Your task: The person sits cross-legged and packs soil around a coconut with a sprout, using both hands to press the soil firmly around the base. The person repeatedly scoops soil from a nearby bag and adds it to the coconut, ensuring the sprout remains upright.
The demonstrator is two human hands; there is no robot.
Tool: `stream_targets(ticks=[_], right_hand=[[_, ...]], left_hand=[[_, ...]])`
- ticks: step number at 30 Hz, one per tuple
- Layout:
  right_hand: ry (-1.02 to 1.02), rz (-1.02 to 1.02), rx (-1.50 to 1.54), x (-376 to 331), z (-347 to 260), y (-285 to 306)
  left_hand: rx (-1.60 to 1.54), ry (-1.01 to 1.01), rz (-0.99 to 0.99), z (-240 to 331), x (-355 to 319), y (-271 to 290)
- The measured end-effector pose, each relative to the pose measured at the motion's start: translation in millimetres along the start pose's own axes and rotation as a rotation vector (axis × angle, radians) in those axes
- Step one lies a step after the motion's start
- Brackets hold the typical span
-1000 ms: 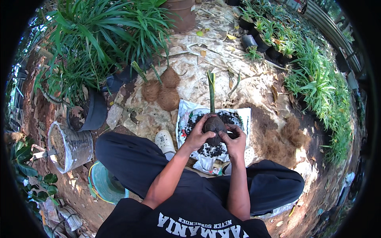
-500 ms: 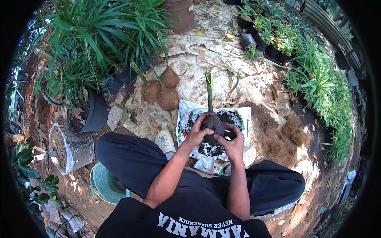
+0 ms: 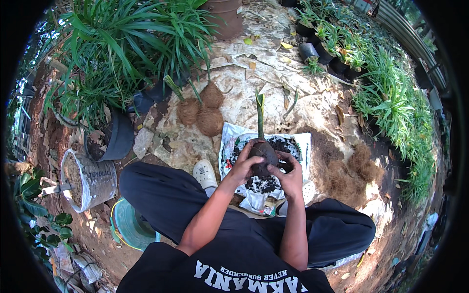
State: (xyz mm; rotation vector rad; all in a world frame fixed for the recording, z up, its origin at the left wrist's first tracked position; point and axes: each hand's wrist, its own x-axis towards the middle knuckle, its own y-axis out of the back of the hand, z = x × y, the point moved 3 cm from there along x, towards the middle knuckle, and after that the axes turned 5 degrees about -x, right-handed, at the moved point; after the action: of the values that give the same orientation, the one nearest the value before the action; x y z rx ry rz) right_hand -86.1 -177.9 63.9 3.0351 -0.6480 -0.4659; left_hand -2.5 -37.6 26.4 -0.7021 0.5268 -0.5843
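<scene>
Soil-shaping looks like the step in hand: a person sits on the ground with a white plastic sack (image 3: 229, 141) spread flat between their shoes, dark loose potting mix (image 3: 286, 145) heaped on it. That sack is the landmark.

Largest first: behind and to the left of the sack stands a clump of long strappy green leaves (image 3: 122, 44) in a black pot (image 3: 119, 139). Just beyond the sack's far left corner sit three brown fibrous coconut-husk balls (image 3: 209, 121), rough and round, two with green shoots. To the sack's right lies a loose mat of brown coir fibre (image 3: 349, 171). Further left, a clear plastic bag of husk (image 3: 95, 178) stands open.

Over the middle of the sack, both hands cup a dark round ball of damp soil (image 3: 264, 155) with one stiff green shoot (image 3: 260, 115) rising upright from it. The left hand (image 3: 243, 166) wraps its near left side, fingers closed onto it; the right hand (image 3: 289, 178) presses its right flank, fingers curled against it.

Judging by the finished balls, the next move calls for firm, even squeezing, then a fibre wrap.
</scene>
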Motion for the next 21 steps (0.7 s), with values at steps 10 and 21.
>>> stream_targets(ticks=[10, 21], right_hand=[[-0.046, 0.079, -0.009, 9.4, 7.3, 10.0], [0.011, -0.034, 0.012, 4.7, 6.3, 10.9]], left_hand=[[0.337, -0.120, -0.204, 0.4, 5.5, -7.1], [0.206, -0.043, -0.194, 3.3, 4.2, -6.4]])
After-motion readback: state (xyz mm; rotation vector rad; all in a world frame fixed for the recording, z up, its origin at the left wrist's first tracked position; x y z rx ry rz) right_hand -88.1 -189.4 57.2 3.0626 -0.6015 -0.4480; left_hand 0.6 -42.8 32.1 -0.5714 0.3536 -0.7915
